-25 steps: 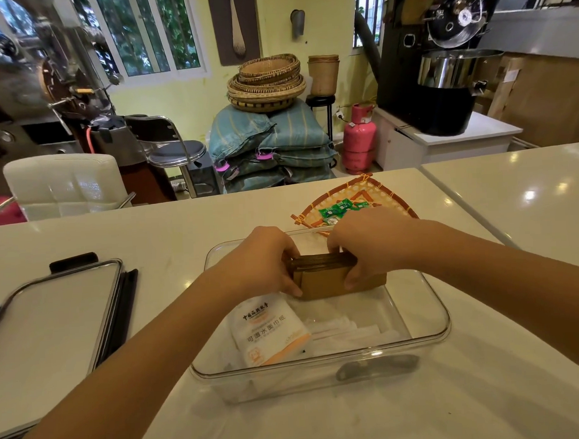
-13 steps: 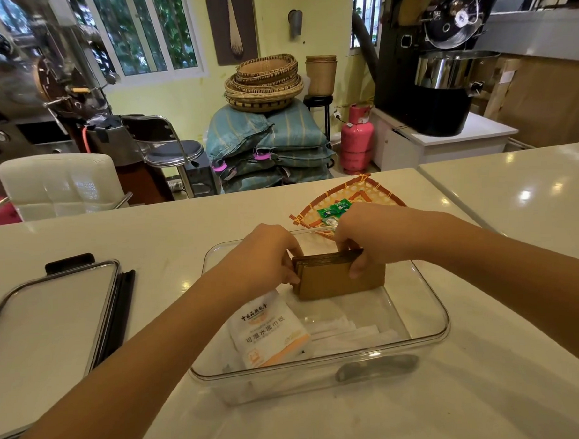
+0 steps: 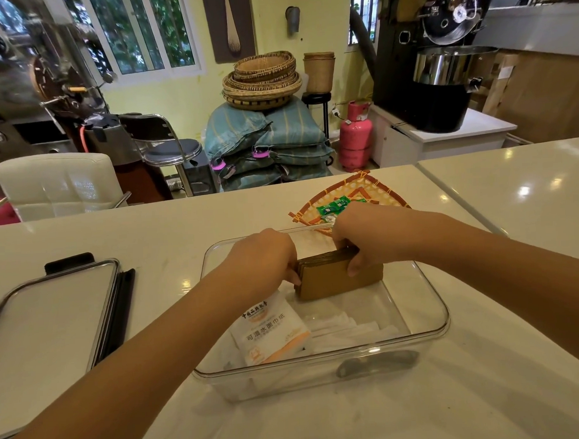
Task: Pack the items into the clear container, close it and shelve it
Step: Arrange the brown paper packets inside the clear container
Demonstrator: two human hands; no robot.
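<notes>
A clear plastic container stands open on the white counter in front of me. Inside it, a stack of brown cards stands on edge near the far wall. My left hand grips the stack's left end and my right hand holds its top right. A white tissue packet with orange print leans at the container's near left, and white paper sachets lie flat on the bottom. The container's lid, clear with black clips, lies to the left.
A woven bamboo tray holding green wrapped sweets sits just behind the container. Beyond the counter's far edge are a white chair, stacked sacks and a pink gas cylinder. A second counter adjoins at the right.
Both hands have kept hold of the brown card stack; it has tilted slightly and settled lower at the far side of the container.
</notes>
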